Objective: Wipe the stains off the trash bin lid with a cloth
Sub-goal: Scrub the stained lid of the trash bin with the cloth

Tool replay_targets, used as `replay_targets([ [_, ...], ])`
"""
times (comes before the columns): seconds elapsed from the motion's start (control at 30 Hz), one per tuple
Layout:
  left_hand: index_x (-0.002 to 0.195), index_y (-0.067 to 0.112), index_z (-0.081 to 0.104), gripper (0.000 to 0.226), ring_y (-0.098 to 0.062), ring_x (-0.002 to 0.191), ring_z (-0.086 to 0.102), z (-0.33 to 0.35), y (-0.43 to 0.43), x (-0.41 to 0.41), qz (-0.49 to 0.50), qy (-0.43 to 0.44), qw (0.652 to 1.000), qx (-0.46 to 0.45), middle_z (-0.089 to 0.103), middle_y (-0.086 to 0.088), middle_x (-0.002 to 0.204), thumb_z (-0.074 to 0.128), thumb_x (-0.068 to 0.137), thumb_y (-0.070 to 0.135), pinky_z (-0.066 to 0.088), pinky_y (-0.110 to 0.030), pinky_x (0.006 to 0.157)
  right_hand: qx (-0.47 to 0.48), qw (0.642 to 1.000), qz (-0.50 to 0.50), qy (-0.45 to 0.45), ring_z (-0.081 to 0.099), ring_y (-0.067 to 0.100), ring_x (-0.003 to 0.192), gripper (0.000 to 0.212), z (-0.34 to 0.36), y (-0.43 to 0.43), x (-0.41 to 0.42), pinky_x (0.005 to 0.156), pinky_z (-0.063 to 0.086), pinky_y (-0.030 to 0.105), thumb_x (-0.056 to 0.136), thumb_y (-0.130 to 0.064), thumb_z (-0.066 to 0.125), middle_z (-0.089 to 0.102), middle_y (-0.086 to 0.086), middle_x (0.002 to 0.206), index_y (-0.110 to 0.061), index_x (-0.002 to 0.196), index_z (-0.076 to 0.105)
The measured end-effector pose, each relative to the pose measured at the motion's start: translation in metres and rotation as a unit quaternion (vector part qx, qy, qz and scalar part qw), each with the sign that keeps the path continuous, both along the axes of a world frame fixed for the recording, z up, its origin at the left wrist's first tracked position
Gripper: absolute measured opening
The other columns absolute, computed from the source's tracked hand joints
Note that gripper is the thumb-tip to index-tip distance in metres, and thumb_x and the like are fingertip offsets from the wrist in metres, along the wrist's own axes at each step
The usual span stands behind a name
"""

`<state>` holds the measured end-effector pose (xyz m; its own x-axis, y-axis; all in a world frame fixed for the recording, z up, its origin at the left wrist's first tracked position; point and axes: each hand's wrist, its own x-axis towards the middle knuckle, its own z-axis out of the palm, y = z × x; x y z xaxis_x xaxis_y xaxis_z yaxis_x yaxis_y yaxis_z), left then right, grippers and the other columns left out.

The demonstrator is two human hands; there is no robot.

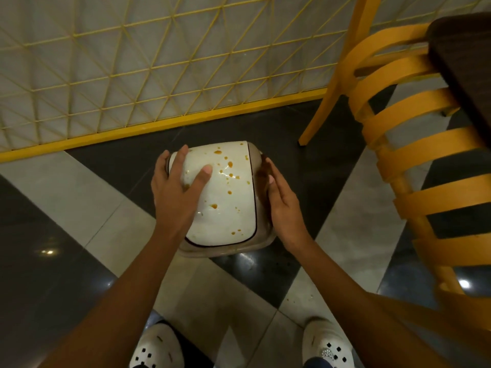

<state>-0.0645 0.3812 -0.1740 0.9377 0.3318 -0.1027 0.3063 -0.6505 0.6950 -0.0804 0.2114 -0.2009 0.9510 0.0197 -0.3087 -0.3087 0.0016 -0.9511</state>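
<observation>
Trash bin lid [225, 197], a glossy white domed plastic flap set in a greyish translucent rim, sits at the centre of the frame, seen from straight above, with both hands on it. The left hand [176, 187] lies spread flat over the lid's left side, fingers reaching to the upper left corner and the thumb resting on the white surface. The right hand [283, 200] is open too, fingers together, pressed edge-on against the rim at the lid's right side. Neither hand pinches or holds anything, and no cloth shows anywhere in view.

The orange-brown stains [229, 164] are scattered mostly over the upper right of the flap, with a larger spot [214, 206] lower down and a few specks near the bottom edge.

As I judge it, the step in hand is steadying or positioning the bin before wiping. To do it well, keep one hand braced on the rim rather than on the flap, since a flap of this kind probably swings under pressure; fetch the cloth with the other, and keep the left thumb clear of the spots so they do not smear.

Around the bin lies a polished floor [79, 197] of dark and pale tiles, a yellow wire-mesh partition [132, 62] across the top, and a yellow wooden slatted chair [414, 144] at the right. White perforated clogs [329, 346] show at the bottom edge.
</observation>
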Motion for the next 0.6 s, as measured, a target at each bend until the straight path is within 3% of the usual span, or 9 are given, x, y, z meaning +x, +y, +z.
replay_targets([
  [0.17, 0.139, 0.035, 0.033, 0.057, -0.023, 0.139, 0.014, 0.001, 0.0, 0.001, 0.003, 0.001, 1.0, -0.006, 0.015, 0.002, 0.152, 0.053, 0.087, 0.046, 0.02, -0.048, 0.11, 0.0, 0.999, 0.007, 0.036, 0.037, 0.011, 0.131, 0.04, 0.004, -0.005, 0.023, 0.106, 0.03, 0.026, 0.099, -0.031, 0.029, 0.04, -0.004, 0.144, -0.028, 0.138, 0.035],
  [0.3, 0.14, 0.035, 0.032, 0.057, -0.023, 0.139, 0.012, 0.002, -0.001, 0.001, 0.003, 0.003, 1.0, -0.009, 0.014, 0.002, 0.153, 0.053, 0.087, 0.046, 0.019, -0.047, 0.11, -0.004, 0.996, 0.016, 0.082, 0.043, 0.017, 0.128, 0.039, 0.01, -0.001, 0.066, 0.11, 0.034, 0.04, 0.098, -0.031, 0.031, 0.047, 0.001, 0.139, -0.025, 0.135, 0.041],
  [0.47, 0.14, 0.035, 0.032, 0.058, -0.023, 0.139, 0.012, 0.001, -0.001, 0.0, 0.007, 0.002, 1.0, -0.002, 0.014, 0.002, 0.153, 0.052, 0.087, 0.046, 0.02, -0.047, 0.11, -0.016, 0.999, 0.018, -0.028, 0.036, 0.006, 0.13, 0.042, 0.01, -0.001, 0.025, 0.109, 0.031, 0.027, 0.097, -0.027, 0.037, 0.039, -0.003, 0.145, -0.025, 0.139, 0.034],
  [0.6, 0.141, 0.034, 0.031, 0.058, -0.024, 0.139, 0.013, 0.001, -0.001, 0.0, 0.002, -0.001, 1.0, 0.0, 0.015, 0.001, 0.153, 0.052, 0.088, 0.046, 0.02, -0.047, 0.111, -0.029, 0.998, 0.006, -0.057, 0.034, 0.011, 0.135, 0.044, 0.004, -0.002, 0.012, 0.113, 0.031, 0.037, 0.096, -0.025, 0.041, 0.037, -0.002, 0.147, -0.026, 0.139, 0.034],
])
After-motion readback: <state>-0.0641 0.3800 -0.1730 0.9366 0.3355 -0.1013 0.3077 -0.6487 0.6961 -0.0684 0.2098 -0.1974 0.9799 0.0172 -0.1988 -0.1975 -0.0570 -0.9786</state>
